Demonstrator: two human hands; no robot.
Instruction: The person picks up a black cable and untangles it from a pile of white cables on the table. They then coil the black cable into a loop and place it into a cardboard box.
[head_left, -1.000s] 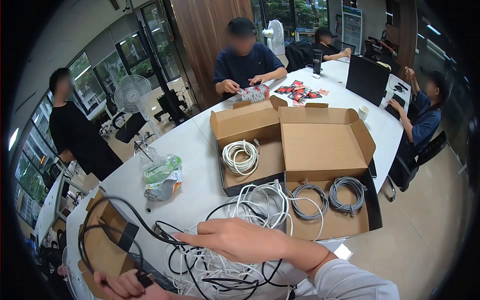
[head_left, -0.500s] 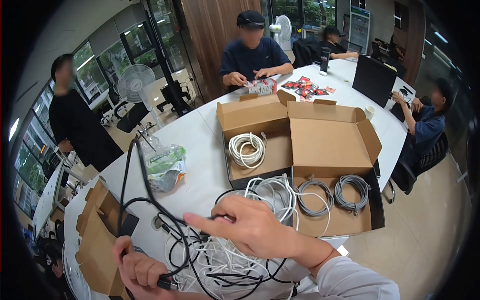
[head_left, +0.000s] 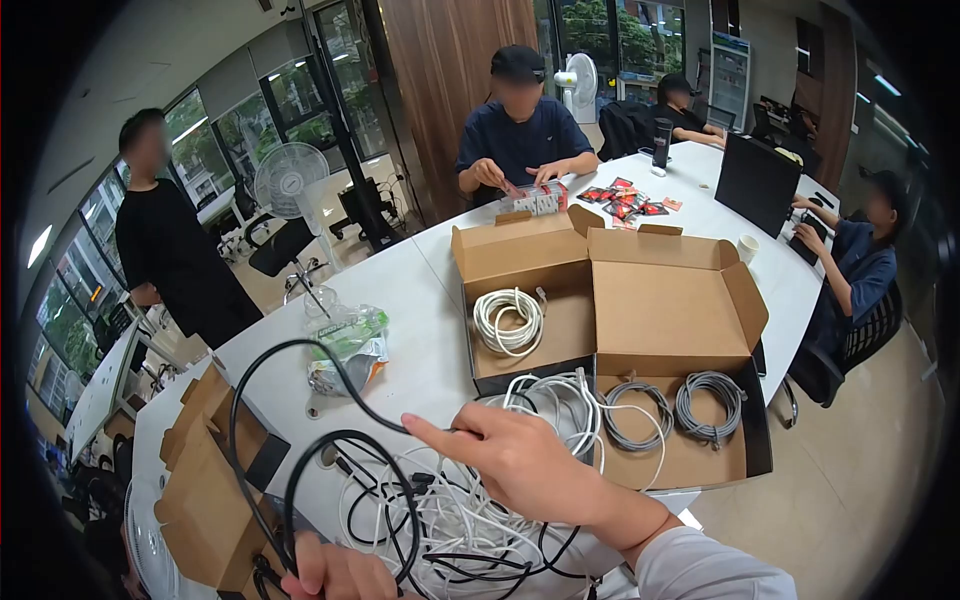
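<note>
A black cable (head_left: 232, 425) arcs in wide loops between my two hands. My left hand (head_left: 345, 572), low at the frame's bottom edge, has its fingers closed around the cable. My right hand (head_left: 525, 465) grips another stretch of it, with the index finger stretched out along the cable. Below both hands lies a tangle of white cables (head_left: 450, 510) mixed with black ones. Beyond my right hand stand two open cardboard boxes: one holds a coiled white cable (head_left: 508, 322), the other two grey cable coils (head_left: 638, 415).
An open cardboard box (head_left: 205, 500) stands at the left. A plastic bag (head_left: 350, 350) lies on the white table (head_left: 420, 300). Across from me a person handles a small box near red packets (head_left: 625, 200). A monitor (head_left: 757, 188) and a paper cup (head_left: 748, 248) stand at the right.
My left hand has moved down and slightly right, and the black cable has opened into wider loops. My right hand keeps its grip, a little further right. The view has shifted slightly.
</note>
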